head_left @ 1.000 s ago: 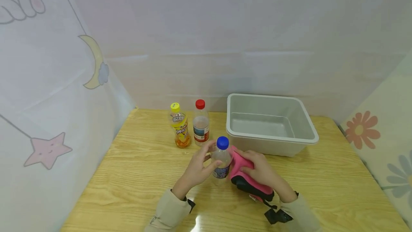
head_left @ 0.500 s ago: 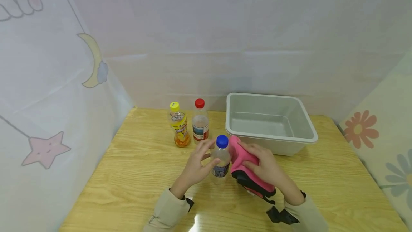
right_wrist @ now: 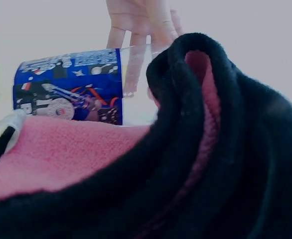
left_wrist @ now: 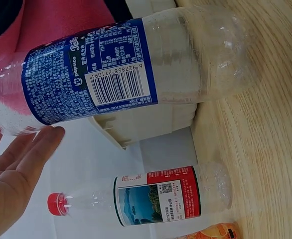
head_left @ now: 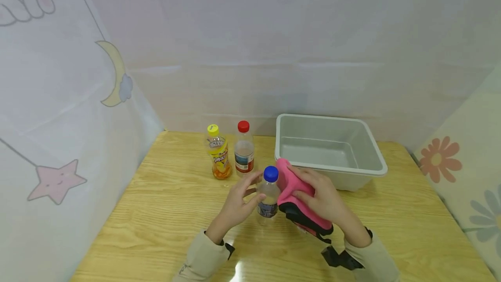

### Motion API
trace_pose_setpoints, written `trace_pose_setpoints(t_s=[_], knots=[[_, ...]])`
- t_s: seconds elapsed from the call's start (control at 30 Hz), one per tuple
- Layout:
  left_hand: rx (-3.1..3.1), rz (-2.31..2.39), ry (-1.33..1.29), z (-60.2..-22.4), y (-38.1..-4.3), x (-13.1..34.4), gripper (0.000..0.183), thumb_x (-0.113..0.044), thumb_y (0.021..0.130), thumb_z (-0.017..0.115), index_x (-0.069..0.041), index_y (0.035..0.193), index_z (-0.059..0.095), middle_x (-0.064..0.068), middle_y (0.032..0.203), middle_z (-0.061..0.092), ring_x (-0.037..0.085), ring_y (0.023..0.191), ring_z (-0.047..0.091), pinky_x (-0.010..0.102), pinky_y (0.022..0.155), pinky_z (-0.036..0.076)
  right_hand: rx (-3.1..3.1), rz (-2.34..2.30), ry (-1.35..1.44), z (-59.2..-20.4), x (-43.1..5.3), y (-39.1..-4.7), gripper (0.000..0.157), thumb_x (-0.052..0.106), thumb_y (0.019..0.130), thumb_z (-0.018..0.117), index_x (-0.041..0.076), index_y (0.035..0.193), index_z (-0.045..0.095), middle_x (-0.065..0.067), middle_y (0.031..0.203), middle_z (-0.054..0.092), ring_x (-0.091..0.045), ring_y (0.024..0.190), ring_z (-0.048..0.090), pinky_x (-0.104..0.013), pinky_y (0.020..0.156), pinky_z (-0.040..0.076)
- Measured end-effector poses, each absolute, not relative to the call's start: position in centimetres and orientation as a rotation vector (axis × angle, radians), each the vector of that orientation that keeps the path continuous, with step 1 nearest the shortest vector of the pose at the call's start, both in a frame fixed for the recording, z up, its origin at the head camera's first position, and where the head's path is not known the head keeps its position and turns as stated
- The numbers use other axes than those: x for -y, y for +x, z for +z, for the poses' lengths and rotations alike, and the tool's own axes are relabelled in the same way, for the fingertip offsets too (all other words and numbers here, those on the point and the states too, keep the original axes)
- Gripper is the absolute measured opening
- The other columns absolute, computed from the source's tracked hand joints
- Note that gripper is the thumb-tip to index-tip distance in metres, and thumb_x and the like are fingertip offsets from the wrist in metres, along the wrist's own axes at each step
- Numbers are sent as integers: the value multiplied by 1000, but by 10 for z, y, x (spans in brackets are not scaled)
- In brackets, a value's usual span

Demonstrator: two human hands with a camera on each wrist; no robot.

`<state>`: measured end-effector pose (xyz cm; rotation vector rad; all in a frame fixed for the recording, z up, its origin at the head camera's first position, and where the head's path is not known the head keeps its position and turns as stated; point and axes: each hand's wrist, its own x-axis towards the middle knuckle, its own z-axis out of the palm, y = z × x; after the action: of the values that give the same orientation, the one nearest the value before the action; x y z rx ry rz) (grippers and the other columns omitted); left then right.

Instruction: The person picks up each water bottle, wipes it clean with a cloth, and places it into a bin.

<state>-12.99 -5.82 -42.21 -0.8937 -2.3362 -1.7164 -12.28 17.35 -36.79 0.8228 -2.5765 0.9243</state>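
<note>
Hands: 2, both working at the near middle of the table (head_left: 164,203).
Left hand (head_left: 236,203): is curving loosely round the upper part of the blue-capped bottle (head_left: 268,209), thumb on the near side, fingers behind; grip is looking light, fingertips only.
Right hand (head_left: 326,197): is gripping the pink-and-black cloth (head_left: 289,185), thumb and fingers bunching the fabric between them.
Cloth: 1, is sitting just right of the blue-capped bottle, pink part up, black part toward the person; can't tell how firmly it's touching.
Bottles: 3, all standing upright. One is being held; two are standing farther back, left of centre.
Caps: 3, one each: blue, red, yellow.
Red-capped bottle (head_left: 244,158): is standing behind the left hand, landscape picture showing on its label.
Yellow-capped bottle (head_left: 220,158): is standing just left of the red-capped one, orange showing at its base.
Bin (head_left: 346,179): 1, grey, is sitting at the back right, beyond the right hand.
Sleeves (head_left: 207,256): 2, beige, are covering both forearms.
Backdrop drawings: 1 moon (head_left: 112,73) and 1 star (head_left: 57,182) are showing at left.
</note>
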Motion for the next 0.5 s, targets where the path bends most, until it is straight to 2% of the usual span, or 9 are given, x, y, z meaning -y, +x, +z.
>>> trace_pose_setpoints(t_s=[0.23, 0.5], knots=[[2353, -1696, -905, -422, -130, 59, 46, -10, 91, 58, -3, 134, 42, 18, 133, 48, 35, 117, 50, 39, 87, 49, 2639, 930, 815, -361, -164, -121, 52, 1, 74, 74, -2, 123, 56, -18, 114, 60, -34, 99, 59, -45, 76, 52], [2396, -1748, -885, -421, -127, 58, 54, -9, 89, 60, -4, 137, 38, 17, 137, 43, 36, 122, 44, 41, 91, 46, 2664, 904, 811, -368, -160, -124, 55, 2, 75, 73, -1, 126, 54, -18, 112, 60, -30, 93, 60, -40, 71, 53]])
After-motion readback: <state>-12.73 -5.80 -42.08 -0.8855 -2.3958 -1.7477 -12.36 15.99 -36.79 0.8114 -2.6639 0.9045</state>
